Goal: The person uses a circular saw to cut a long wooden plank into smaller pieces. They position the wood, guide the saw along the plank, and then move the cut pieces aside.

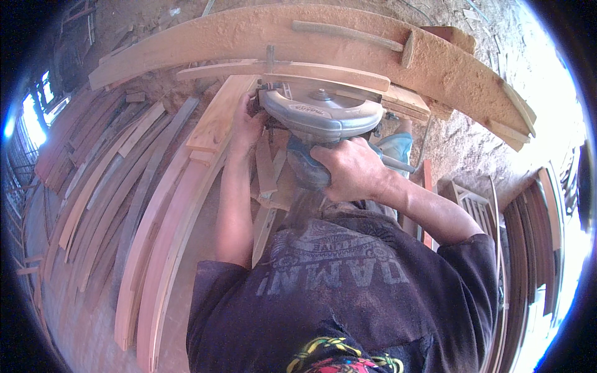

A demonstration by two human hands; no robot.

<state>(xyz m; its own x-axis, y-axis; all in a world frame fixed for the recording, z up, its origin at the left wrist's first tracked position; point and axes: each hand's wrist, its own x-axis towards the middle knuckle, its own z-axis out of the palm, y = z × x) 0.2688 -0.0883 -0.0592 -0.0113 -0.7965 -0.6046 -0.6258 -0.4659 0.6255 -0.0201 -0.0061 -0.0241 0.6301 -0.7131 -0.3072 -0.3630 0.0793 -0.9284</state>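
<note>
A circular saw (323, 115) with a silver-grey guard and a blue body lies across pale boards in front of me. My right hand (354, 166) is wrapped round its rear handle. At the saw's left end my left hand (246, 126) is closed, its fingers curled beside a dark part; what exactly it grips is hidden. Just beyond the guard runs a narrow wooden strip (339, 75). A light plank (221, 115) extends from beside my left wrist toward the lower left. The saw's cutting edge against the wood cannot be seen.
A wide curved board (217, 36), dusted with sawdust, arches across the far side, with loose offcuts on it. Long strips of timber (118, 180) are spread on the left. More dark boards (528, 242) stand at the right, near a slatted wooden frame (471, 202).
</note>
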